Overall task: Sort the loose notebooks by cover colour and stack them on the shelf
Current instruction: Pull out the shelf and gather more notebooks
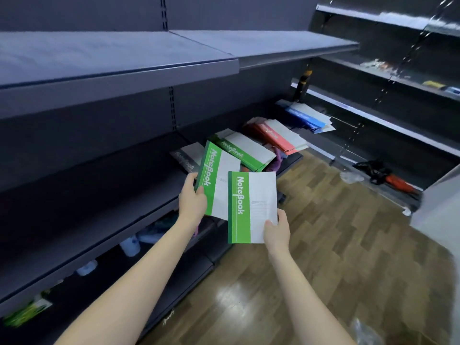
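Note:
My left hand (193, 200) grips a green-and-white notebook (219, 178) by its lower left edge, tilted over the middle shelf (112, 195). My right hand (277, 231) pinches a second green-and-white notebook (251, 207) at its lower right corner, held upright in front of the shelf edge. Behind them on the shelf lie a green stack (245, 150), a grey notebook (186, 156), a red stack (276, 138) and a blue stack (308, 117).
An upper shelf (124, 70) overhangs the middle one. The shelf below holds bottles (130, 246) and packets. Another shelving unit (398, 78) stands to the right with small items. Wooden floor (323, 245) lies underfoot, with an orange-black object (388, 178) at its far edge.

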